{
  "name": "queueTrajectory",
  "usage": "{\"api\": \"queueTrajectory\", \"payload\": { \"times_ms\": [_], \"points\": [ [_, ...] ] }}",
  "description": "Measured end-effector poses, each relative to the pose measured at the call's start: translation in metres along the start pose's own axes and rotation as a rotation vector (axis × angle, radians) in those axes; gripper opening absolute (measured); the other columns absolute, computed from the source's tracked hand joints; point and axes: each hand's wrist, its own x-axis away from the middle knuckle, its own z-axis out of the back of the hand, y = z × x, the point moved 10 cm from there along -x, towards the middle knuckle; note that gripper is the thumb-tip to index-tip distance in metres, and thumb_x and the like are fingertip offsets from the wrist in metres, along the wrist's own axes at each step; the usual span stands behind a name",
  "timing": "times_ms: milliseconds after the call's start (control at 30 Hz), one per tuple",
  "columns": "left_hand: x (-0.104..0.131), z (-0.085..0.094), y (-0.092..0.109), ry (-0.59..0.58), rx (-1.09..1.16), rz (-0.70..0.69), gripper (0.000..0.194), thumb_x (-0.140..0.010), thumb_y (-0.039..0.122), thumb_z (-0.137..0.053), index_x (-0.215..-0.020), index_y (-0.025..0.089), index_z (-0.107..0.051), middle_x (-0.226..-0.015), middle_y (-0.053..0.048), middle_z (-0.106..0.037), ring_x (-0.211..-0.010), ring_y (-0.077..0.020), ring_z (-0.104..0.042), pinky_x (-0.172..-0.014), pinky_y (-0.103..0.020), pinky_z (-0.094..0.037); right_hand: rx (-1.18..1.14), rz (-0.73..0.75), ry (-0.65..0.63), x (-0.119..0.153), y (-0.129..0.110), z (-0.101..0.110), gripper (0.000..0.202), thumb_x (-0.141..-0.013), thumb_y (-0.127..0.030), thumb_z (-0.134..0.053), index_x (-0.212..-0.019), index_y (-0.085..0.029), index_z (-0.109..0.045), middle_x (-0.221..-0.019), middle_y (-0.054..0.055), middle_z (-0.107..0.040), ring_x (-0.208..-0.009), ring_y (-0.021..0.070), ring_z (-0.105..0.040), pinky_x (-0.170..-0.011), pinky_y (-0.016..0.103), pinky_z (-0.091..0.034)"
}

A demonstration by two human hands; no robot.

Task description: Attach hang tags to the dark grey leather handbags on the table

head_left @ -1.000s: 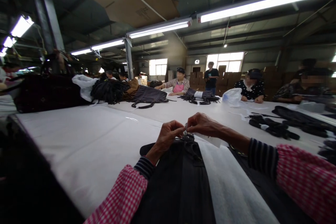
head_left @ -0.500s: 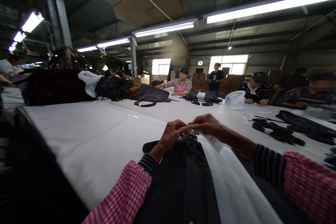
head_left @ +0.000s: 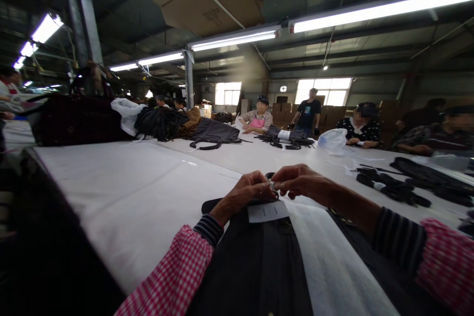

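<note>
The dark bag [head_left: 255,266] lies flat on the white worktop [head_left: 122,192], directly in front of the person, and everything else is placed from it. At the bag's far end both hands meet. The left hand [head_left: 244,192] and the right hand [head_left: 301,182] have their fingers pressed together at the tips, pinching a small metal fitting [head_left: 273,186] between them; it looks like a zip pull or ring, though it is too small to be sure. Just below the fitting, on top of the bag, hangs one white paper tag [head_left: 267,211]. It carries lines of small print, but none of the writing can be read. No brand name shows on the bag.

To the right of the bag, touching it, runs one strip of white fabric sheet [head_left: 329,266]. Both forearms wear striped cuffs under pink checked sleeves [head_left: 174,276].

Beyond the bag to the right lie black straps [head_left: 392,188] in a loose bundle. Farther off, past the bag's far end, sits a pile of dark bags [head_left: 211,133], and one crumpled clear plastic bag [head_left: 331,140] lies to its right. At least four other people are at the far side of the worktop, three seated and one standing [head_left: 310,108]. A large dark holdall [head_left: 70,118] stands well to the left of the bag.
</note>
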Motion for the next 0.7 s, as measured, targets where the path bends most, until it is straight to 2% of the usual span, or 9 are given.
{"api": "queueTrajectory", "payload": {
  "times_ms": [67, 200, 333, 533, 700],
  "points": [
    [-0.001, -0.001, 0.0, -0.005, -0.017, -0.013, 0.038, -0.077, 0.045, -0.082, -0.087, 0.016, -0.058, -0.083, -0.006, -0.075, -0.081, -0.0179, -0.071, -0.081, -0.031, -0.054, 0.097, 0.033, 0.054, 0.0, -0.002, 0.001, 0.034, -0.069, -0.034, -0.08, -0.097, -0.015, -0.075, -0.082, 0.005, -0.071, -0.073, 0.016, -0.063, -0.059, 0.024, -0.044],
    [-0.002, -0.002, -0.002, -0.014, -0.023, -0.031, 0.036, -0.079, 0.043, -0.08, -0.088, 0.016, -0.058, -0.081, -0.006, -0.075, -0.081, -0.0181, -0.072, -0.082, -0.031, -0.055, 0.343, 0.148, 0.12, 0.0, -0.012, 0.0, 0.025, -0.074, -0.034, -0.073, -0.091, -0.016, -0.074, -0.074, 0.001, -0.068, -0.064, 0.0136, -0.057, -0.055, 0.024, -0.04],
    [-0.002, -0.005, -0.001, -0.05, -0.013, -0.045, 0.036, -0.081, 0.045, -0.078, -0.089, 0.016, -0.058, -0.084, -0.006, -0.074, -0.083, -0.0189, -0.072, -0.082, -0.033, -0.056, 0.522, 0.213, 0.228, 0.007, -0.017, 0.02, 0.022, -0.075, -0.033, -0.071, -0.09, -0.017, -0.072, -0.073, 0.0, -0.068, -0.066, 0.0143, -0.057, -0.057, 0.025, -0.039],
    [-0.003, -0.007, 0.0, -0.055, -0.062, -0.034, 0.034, -0.08, 0.043, -0.079, -0.086, 0.016, -0.059, -0.083, -0.006, -0.074, -0.08, -0.0174, -0.071, -0.08, -0.031, -0.056, 0.689, 0.001, 0.138, 0.012, 0.027, 0.045, 0.022, -0.075, -0.036, -0.07, -0.084, -0.017, -0.076, -0.075, 0.001, -0.07, -0.068, 0.0166, -0.059, -0.06, 0.028, -0.039],
    [-0.003, -0.006, 0.0, -0.07, -0.103, -0.043, 0.032, -0.082, 0.043, -0.077, -0.088, 0.016, -0.059, -0.085, -0.007, -0.075, -0.082, -0.0178, -0.071, -0.083, -0.031, -0.055, 0.755, -0.005, 0.193, 0.01, 0.041, 0.053, 0.026, -0.075, -0.036, -0.07, -0.091, -0.018, -0.078, -0.085, 0.003, -0.073, -0.075, 0.0182, -0.061, -0.066, 0.029, -0.041]
  ]
}}
